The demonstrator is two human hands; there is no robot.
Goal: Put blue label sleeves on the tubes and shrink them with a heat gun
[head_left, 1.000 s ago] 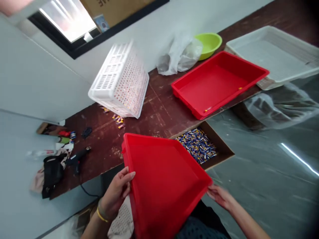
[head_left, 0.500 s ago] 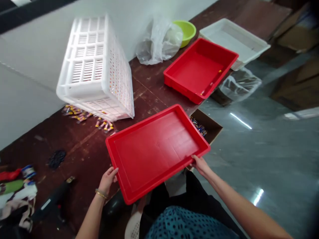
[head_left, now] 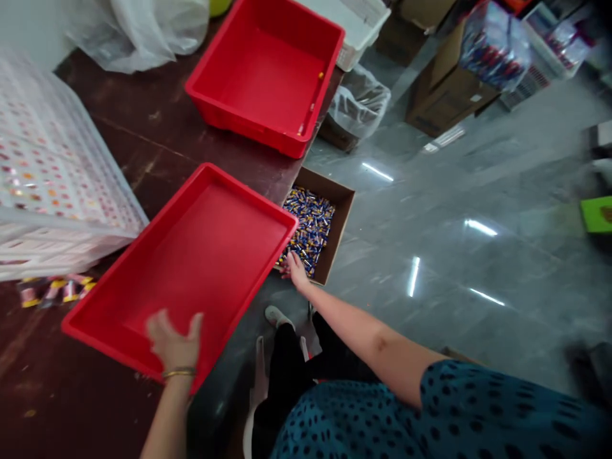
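Observation:
An empty, shallow red tray [head_left: 210, 236] lies at a slant along the table edge, its near corner reaching past that edge. Over its near end is my left hand [head_left: 174, 338], blurred, with the fingers spread and nothing in them. My right hand [head_left: 295, 269] is stretched out beside the tray's right rim, at the near side of a cardboard box [head_left: 338, 223]. Its fingers look loosely apart and appear to hold nothing. Inside the box lie many small blue and yellow tube-like pieces [head_left: 310, 223].
A deeper red bin [head_left: 268, 70] with a few small bits stands farther up the dark red table [head_left: 115, 131]. To the left, a white perforated crate [head_left: 62, 153] stands over small pink and yellow pieces [head_left: 57, 290]. Plastic bags [head_left: 143, 32] and a white tray [head_left: 358, 19] are behind.
Both hands have let go of the red tray, which now rests on the table. My left hand has opened above it, and my right has moved toward the cardboard box. The view has swung right.

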